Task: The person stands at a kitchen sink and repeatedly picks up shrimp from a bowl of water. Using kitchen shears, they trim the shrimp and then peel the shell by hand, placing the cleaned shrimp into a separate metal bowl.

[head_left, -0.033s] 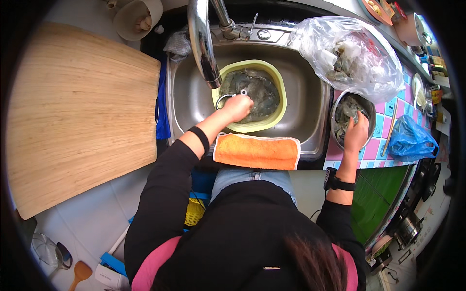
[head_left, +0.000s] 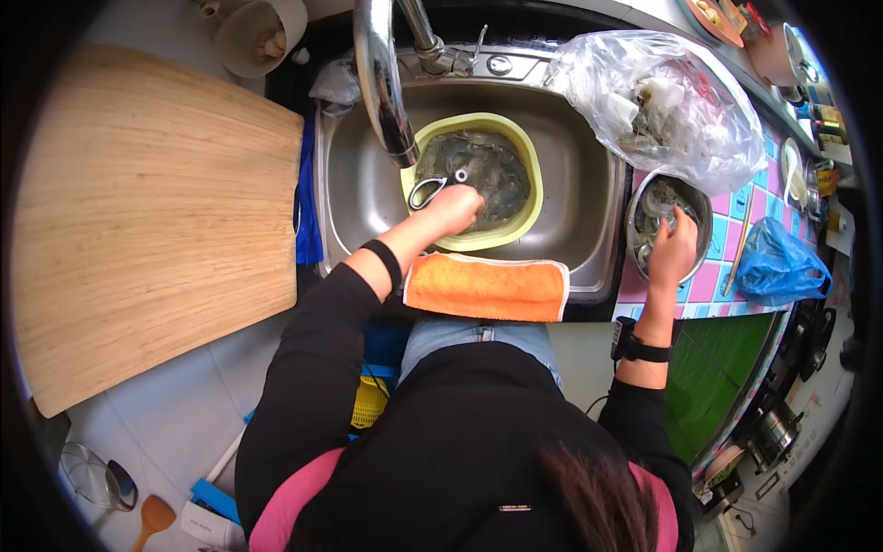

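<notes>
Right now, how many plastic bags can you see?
2. A clear plastic bag sits at the sink's back right corner; a blue plastic bag lies on the pink tiled counter at right. Others may be hidden.

Counts: 2 hands, left hand (head_left: 452,208) & right hand (head_left: 674,253). 1 yellow basin (head_left: 520,147), 1 steel bowl (head_left: 701,204), 1 orange cloth (head_left: 487,288), 1 tap (head_left: 382,78), 1 wood board (head_left: 147,230), 2 plastic bags: clear bag (head_left: 662,97), blue bag (head_left: 777,262).

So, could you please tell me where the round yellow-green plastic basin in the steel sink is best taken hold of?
Probably by the round yellow-green plastic basin's bare right rim, coming from above. That arc is exposed; the left hand covers the near-left part, the curved steel tap overhangs its left edge, and the contents look wet.
</notes>
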A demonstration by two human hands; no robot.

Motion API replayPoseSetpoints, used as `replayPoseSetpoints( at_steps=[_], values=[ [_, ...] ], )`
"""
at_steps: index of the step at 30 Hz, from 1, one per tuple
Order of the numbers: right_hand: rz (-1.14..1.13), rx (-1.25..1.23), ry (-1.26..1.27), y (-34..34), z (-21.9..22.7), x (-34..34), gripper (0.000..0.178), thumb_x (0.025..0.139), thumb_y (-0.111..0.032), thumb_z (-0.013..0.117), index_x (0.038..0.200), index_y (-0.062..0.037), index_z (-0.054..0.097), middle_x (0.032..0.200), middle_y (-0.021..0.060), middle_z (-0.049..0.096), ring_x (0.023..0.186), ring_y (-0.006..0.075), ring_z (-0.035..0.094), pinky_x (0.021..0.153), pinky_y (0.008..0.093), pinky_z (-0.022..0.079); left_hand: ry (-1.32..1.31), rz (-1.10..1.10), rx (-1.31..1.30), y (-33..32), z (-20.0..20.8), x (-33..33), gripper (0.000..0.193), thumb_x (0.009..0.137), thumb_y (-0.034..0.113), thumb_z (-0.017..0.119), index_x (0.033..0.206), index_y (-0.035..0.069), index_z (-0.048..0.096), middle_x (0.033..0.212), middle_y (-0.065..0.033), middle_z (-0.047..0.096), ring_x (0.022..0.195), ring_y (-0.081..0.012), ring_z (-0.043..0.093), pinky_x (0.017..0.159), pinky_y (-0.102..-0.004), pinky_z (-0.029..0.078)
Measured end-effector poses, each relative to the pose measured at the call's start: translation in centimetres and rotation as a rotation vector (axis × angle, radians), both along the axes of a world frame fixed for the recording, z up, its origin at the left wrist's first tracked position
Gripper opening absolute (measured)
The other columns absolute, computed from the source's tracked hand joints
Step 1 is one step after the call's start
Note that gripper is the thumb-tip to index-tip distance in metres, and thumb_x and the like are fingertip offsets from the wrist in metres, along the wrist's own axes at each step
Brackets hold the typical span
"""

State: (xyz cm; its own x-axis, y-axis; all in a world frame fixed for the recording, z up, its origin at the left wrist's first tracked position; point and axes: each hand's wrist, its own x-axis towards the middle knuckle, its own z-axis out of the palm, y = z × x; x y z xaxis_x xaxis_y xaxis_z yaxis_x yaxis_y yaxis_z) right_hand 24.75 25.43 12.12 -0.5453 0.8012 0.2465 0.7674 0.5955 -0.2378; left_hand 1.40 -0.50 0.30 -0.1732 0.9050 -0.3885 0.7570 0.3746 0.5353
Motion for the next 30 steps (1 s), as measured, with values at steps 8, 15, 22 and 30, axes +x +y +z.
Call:
replayPoseSetpoints(
  at_steps=[8, 15, 22, 30],
  values=[
    [0.576, -0.505, 0.081, -8.1, -1.6, -5.9, 0.015, 0.074, -0.004, 0.06, 0.089, -0.001, 0.062, 0.087, 0.0141, 0.061, 0.076, 0.0292, 0.061, 0.067, 0.0347, 0.049, -0.108, -0.001, -0.309, 1.1, 0.3, 2.4, 0.023, 0.071, 0.009, 0.057, 0.093, 0.003, 0.061, 0.095, -0.0187, 0.061, 0.093, -0.0349, 0.058, 0.077, -0.042, 0.048],
    [0.83, -0.621, -0.131, -12.8, -5.4, -10.6, 0.013, 0.079, -0.012, 0.056, 0.088, -0.0026, 0.055, 0.079, 0.0148, 0.061, 0.075, 0.0324, 0.06, 0.067, 0.0407, 0.048, -0.584, 0.178, 0.12, 1.3, 5.2, 0.1, 0.02, 0.075, 0.009, 0.057, 0.091, -0.002, 0.06, 0.086, -0.0213, 0.061, 0.084, -0.0345, 0.06, 0.074, -0.0387, 0.047],
    [0.729, -1.07, -0.092, -11.4, -4.4, -10.8, 0.017, 0.087, -0.016, 0.049, 0.084, -0.0002, 0.052, 0.068, 0.0141, 0.059, 0.065, 0.0297, 0.06, 0.059, 0.0383, 0.046, -0.251, 0.192, 0.234, 0.4, 8.7, -0.5, 0.021, 0.076, 0.011, 0.064, 0.091, 0.0, 0.055, 0.086, -0.0167, 0.061, 0.08, -0.031, 0.059, 0.069, -0.0381, 0.046],
    [0.573, -1.444, 0.046, -11.1, -3.9, -10.5, 0.024, 0.091, -0.015, 0.044, 0.078, 0.0021, 0.055, 0.058, 0.0055, 0.051, 0.051, 0.0144, 0.049, 0.05, 0.0291, 0.041, 0.172, -0.073, 0.64, 1.4, 9.5, 0.0, 0.019, 0.066, 0.012, 0.066, 0.082, 0.005, 0.059, 0.078, -0.0073, 0.057, 0.08, -0.0238, 0.056, 0.071, -0.0346, 0.045]
  ],
)
